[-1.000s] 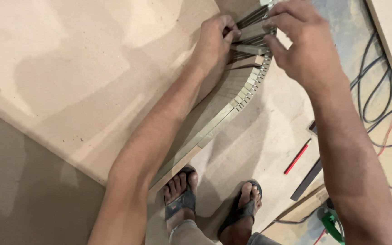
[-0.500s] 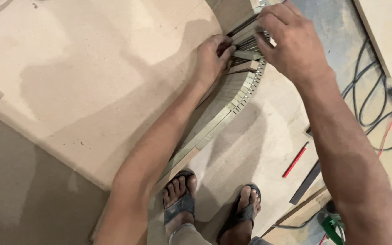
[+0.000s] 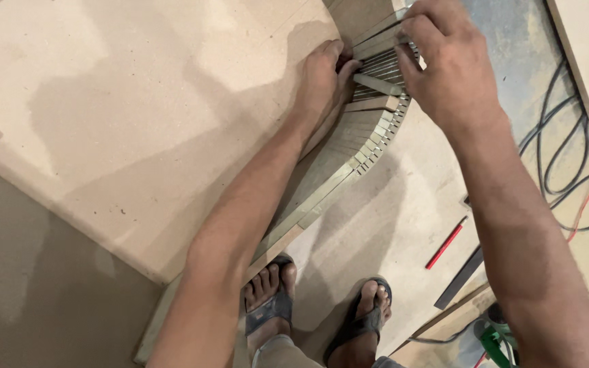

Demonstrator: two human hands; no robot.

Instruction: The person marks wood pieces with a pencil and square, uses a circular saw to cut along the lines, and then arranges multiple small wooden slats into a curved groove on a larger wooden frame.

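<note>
A curved fan of thin grey-green strips [image 3: 366, 136] lies along the edge of a large tan board [image 3: 138, 123]. My left hand [image 3: 322, 75] presses down on the inner ends of the strips at the board's edge, fingers together. My right hand [image 3: 444, 65] pinches the outer ends of the top strips near the frame's upper edge. One loose strip [image 3: 378, 84] lies crosswise between the two hands. Both my forearms reach up from the bottom of the view.
My feet in dark sandals [image 3: 270, 307] [image 3: 363, 320] stand on the dusty floor. A red pencil [image 3: 446, 243] and a dark flat bar [image 3: 459, 278] lie to the right. Black and red cables [image 3: 567, 170] loop at the far right, near a green tool [image 3: 492, 341].
Both hands have shifted slightly down and left in view while staying on the strips. My right hand now covers the top strips more fully.
</note>
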